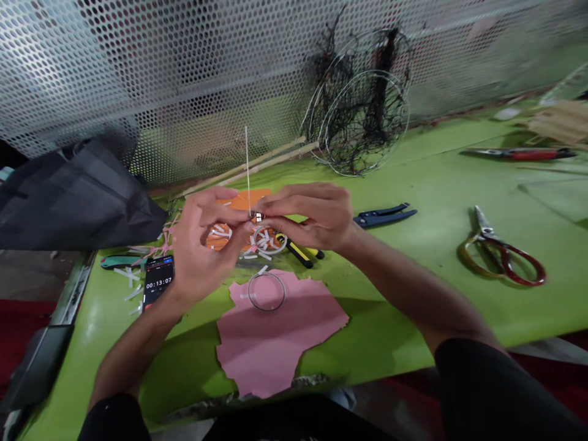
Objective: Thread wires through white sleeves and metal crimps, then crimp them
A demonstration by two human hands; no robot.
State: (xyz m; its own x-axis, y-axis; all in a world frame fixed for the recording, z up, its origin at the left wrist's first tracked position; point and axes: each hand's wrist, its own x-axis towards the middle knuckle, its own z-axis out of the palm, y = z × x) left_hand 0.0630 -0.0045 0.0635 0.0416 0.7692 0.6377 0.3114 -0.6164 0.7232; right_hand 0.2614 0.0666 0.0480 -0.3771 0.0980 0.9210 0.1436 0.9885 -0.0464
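My left hand [202,236] is closed in a pinch at the lower end of a thin pale wire [248,165], which stands nearly upright. Fingertips of my right hand [312,214] pinch a small shiny metal piece [258,217] right beside it. Both hands meet in the air above the table, and the fingers partly hide the join. Below them lies a pink sheet [275,343] with ragged edges, a thin metal ring [266,292] resting on it. Behind the hands are orange paper [239,199], white strips [261,236] and yellow-black handled pliers [298,250].
On the green table [390,306] lie dark blue pliers [386,214], scissors [500,251] and red-handled pliers [523,154]. A phone [158,278] showing a timer sits left. Wire hoops with black netting [362,104] lean on the perforated metal panel [184,67]. A dark bag [78,190] stands left.
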